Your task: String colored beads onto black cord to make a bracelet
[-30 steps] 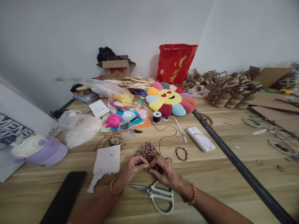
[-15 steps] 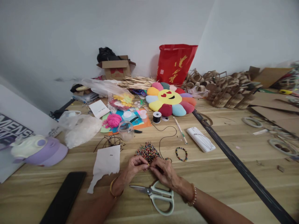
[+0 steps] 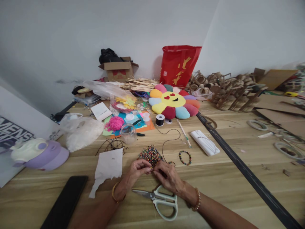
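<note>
Head view: the left hand (image 3: 135, 170) and right hand (image 3: 169, 176) came together at the near edge of a heap of beads (image 3: 150, 154) on the tabletop (image 3: 133, 216). The left fingers were pinched on a tiny yellowish bead (image 3: 151, 168), which sat between the two hands. The right fingers were bent close beside it, tips almost meeting the left ones; whether they gripped anything, I could not tell. Beyond the right hand, a black cord (image 3: 163, 148) curved across the wood from a spool (image 3: 160, 120), with a few beads by its near end. A bracelet (image 3: 185, 158) of mixed colours lay to the right, apart from the hand. Scissors (image 3: 164, 200) rested on the near side of the hands, blades pointing left, handles close to the right wrist. To the left were a torn paper (image 3: 108, 165) and, nearer, a dark phone (image 3: 65, 200). Behind the heap stood a clear jar (image 3: 128, 135), with pink yarn (image 3: 115, 123) just beside it, and farther back lay a flower cushion (image 3: 173, 99).
</note>
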The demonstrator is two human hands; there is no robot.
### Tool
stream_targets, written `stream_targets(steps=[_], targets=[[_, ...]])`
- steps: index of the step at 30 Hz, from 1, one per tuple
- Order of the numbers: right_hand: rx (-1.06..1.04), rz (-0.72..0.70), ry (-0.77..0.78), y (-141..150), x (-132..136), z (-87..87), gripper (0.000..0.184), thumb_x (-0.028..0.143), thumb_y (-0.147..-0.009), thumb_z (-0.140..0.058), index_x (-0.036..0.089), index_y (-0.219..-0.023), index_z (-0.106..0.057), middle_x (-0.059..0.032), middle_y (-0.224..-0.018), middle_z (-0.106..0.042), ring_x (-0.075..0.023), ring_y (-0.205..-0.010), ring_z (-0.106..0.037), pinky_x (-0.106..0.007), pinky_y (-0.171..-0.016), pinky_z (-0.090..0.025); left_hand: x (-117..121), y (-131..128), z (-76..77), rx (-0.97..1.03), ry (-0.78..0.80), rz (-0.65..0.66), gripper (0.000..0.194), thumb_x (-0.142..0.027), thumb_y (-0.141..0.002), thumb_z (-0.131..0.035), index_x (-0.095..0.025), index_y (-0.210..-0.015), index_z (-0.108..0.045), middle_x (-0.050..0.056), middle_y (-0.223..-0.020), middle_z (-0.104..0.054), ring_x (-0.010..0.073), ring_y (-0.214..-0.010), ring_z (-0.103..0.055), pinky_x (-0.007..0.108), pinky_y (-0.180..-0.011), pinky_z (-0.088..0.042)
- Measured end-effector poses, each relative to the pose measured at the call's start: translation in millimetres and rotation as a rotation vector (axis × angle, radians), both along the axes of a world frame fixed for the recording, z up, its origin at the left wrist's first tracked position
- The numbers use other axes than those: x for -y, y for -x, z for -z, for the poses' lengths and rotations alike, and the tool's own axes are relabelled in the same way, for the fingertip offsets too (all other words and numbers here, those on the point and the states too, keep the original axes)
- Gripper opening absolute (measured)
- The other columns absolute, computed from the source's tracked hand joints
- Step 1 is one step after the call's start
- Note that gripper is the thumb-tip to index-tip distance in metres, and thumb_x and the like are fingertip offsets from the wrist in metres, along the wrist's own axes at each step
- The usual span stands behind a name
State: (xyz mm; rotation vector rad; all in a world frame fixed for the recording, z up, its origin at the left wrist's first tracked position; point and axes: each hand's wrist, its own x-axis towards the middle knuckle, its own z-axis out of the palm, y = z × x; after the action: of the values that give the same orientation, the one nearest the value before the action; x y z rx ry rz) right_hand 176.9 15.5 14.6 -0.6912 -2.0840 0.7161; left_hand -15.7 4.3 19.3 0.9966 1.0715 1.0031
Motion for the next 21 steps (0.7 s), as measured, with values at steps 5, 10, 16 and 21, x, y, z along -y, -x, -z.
stream_targets(steps=[5, 10, 16, 21], targets=[[-0.001, 0.005, 0.016, 0.0, 0.0, -0.4, 0.015, 0.021, -0.095, -0.048, 0.018, -0.082, -0.056, -0.0037, -0.074, -0.061, -0.0133, -0.065, -0.056, -0.023, -0.057, -0.041, -0.8, 0.8, 2.6, -0.014, -0.007, 0.015, 0.031, -0.038, -0.058, -0.084, -0.014, -0.071, -0.07, 0.001, -0.06, -0.068, 0.0135, -0.057, -0.06, 0.025, -0.061, -0.048], [-0.004, 0.008, 0.009, -0.1, -0.7, 2.5, 0.015, 0.02, -0.095, -0.048, 0.018, -0.082, -0.056, -0.0034, -0.074, -0.061, -0.0132, -0.066, -0.055, -0.023, -0.058, -0.041, -1.0, 0.9, 1.5, -0.009, -0.009, 0.014, 0.03, -0.037, -0.058, -0.084, -0.014, -0.07, -0.069, 0.0, -0.06, -0.067, 0.0126, -0.057, -0.059, 0.024, -0.06, -0.047], [0.007, 0.004, 0.004, -0.8, -0.8, 5.3, 0.014, 0.02, -0.095, -0.048, 0.018, -0.084, -0.056, -0.0037, -0.075, -0.061, -0.0135, -0.066, -0.055, -0.024, -0.059, -0.041, -0.7, 0.1, -0.1, -0.013, -0.009, 0.013, 0.031, -0.037, -0.057, -0.084, -0.013, -0.067, -0.068, 0.0, -0.059, -0.066, 0.0123, -0.056, -0.058, 0.024, -0.06, -0.046], [-0.009, 0.004, 0.011, -0.8, -0.4, 4.5, 0.014, 0.019, -0.095, -0.047, 0.018, -0.084, -0.056, -0.004, -0.075, -0.061, -0.0138, -0.067, -0.056, -0.024, -0.059, -0.042, 0.3, -0.3, 0.4, -0.014, -0.01, 0.005, 0.032, -0.039, -0.056, -0.085, -0.013, -0.067, -0.068, 0.0, -0.059, -0.066, 0.0122, -0.057, -0.057, 0.023, -0.06, -0.045]])
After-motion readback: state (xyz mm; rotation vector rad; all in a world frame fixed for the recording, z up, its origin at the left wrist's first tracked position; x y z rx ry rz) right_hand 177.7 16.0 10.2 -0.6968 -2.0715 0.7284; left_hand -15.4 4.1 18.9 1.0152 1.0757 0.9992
